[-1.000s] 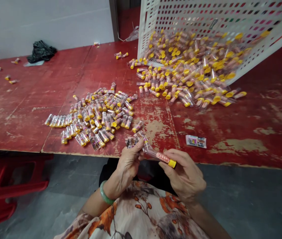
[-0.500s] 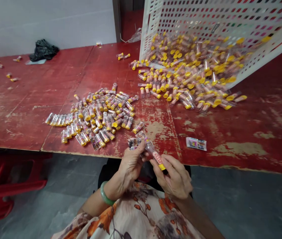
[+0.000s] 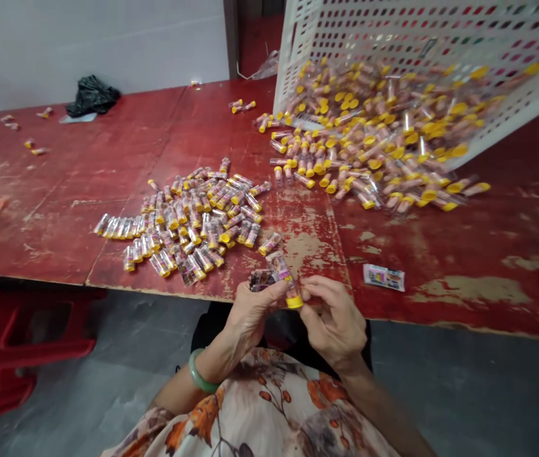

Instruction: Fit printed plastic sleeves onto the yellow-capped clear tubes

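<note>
My left hand [image 3: 254, 311] is closed round a clear tube [image 3: 292, 291] with a yellow cap and also holds a small stack of printed wrappers [image 3: 261, 280]. A printed wrapper is around the tube's upper part. My right hand [image 3: 334, 317] is at the capped end, thumb and forefinger pinched close to the cap; whether they grip it is hard to tell. Left of centre lies a pile of wrapped tubes [image 3: 188, 216] with yellow caps. One flat stack of wrappers [image 3: 383, 277] rests on the table to the right.
A white perforated crate [image 3: 292, 63] lies tipped at the back right, unwrapped capped tubes [image 3: 345, 139] spilling from it onto the red table [image 3: 145, 139]. A black plastic bag [image 3: 92, 96] is at the back left. Red stools [image 3: 45, 336] stand at lower left.
The tube has moved up into the wrapper, its capped end now nearer my left hand. My right fingers have shifted from round the tube to beside its cap. The view has turned slightly left.
</note>
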